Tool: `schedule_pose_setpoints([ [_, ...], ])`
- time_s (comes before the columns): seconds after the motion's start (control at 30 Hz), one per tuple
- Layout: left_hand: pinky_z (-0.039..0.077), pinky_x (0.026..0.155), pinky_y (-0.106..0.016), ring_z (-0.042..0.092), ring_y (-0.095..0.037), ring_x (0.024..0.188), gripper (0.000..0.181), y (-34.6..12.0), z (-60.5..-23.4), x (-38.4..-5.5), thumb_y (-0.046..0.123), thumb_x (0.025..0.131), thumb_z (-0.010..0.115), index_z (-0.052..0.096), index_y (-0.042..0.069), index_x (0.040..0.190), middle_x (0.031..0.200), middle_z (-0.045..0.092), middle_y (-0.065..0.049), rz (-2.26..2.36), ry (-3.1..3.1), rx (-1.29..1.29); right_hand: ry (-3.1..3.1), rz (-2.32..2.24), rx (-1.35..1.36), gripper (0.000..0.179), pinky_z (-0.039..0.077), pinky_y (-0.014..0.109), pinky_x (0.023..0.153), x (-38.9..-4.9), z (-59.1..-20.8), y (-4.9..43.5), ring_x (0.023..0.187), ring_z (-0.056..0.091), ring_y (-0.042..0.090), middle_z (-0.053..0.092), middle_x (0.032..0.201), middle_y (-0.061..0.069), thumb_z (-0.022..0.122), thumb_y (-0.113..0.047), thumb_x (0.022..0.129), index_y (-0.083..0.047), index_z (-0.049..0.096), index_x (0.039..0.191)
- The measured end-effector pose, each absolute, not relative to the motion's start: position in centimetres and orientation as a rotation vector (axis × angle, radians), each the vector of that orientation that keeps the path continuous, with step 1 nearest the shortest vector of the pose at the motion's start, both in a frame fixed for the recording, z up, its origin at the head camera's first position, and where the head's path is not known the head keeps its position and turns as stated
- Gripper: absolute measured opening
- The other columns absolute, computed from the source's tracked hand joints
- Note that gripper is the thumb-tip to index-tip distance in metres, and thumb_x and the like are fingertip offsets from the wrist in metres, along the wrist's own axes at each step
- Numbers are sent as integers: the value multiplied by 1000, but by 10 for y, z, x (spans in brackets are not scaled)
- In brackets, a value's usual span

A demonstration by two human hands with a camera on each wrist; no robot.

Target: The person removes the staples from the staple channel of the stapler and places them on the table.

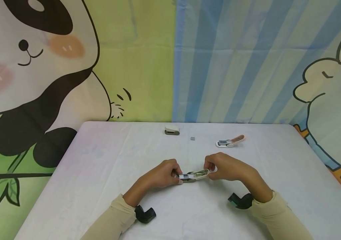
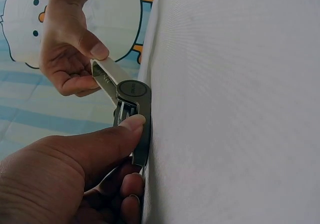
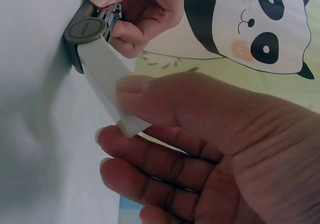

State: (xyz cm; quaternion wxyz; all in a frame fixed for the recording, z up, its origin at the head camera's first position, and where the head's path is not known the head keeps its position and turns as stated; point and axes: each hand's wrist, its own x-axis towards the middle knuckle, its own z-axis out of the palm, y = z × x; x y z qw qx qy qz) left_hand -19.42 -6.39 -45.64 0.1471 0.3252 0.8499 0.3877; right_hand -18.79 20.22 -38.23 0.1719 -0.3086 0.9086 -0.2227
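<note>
Grey-and-white stapler (image 1: 199, 174): opened out between the two hands; its grey base (image 2: 144, 136) sits low at the white tabletop (image 1: 98, 186); its white handle (image 3: 107, 74) slants up to the right
Left hand (image 1: 164, 174): pinches the grey base, thumb beside the metal staple channel
Right hand (image 1: 228, 167): grips the handle's tip between thumb and fingers
Far side: a closed white-and-grey stapler (image 1: 172, 130) near the edge; a small grey block (image 1: 192, 138) right of it; a pink-and-white stapler (image 1: 230, 142) farther right, handle raised
</note>
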Motion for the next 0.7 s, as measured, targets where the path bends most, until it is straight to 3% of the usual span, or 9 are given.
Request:
schedule_pose_setpoints([
  [0.1,42,61,-23,49,-8,70,14,-64,-456,-194,10,81,79,67,10,89,83,53,1,1118,2442,936,2584,-600,-881,15,49,35,74,-188,-383,204,86,59,21,61,87,-8,76,-15,83,-13,69,96],
  [0.3,42,60,-24,49,-9,70,14,-63,-457,-195,10,81,79,67,11,88,82,54,1,1131,2434,919,2736,-581,-964,32,48,38,82,-182,-389,194,96,58,18,63,98,-9,73,-34,88,-10,70,110],
  [0.53,43,60,-24,50,-9,70,16,-63,-456,-195,9,81,79,66,9,90,83,54,1,1134,2428,923,2894,-631,-1374,17,44,34,76,-173,-401,166,86,55,14,65,91,-7,74,-20,88,-10,74,101],
  [0.7,43,62,-24,50,-9,71,18,-64,-456,-195,10,81,80,66,9,91,84,54,1,1127,2433,907,2919,-547,-1412,14,42,35,78,-170,-413,154,84,52,12,65,89,-6,77,-19,85,-13,75,98],
])
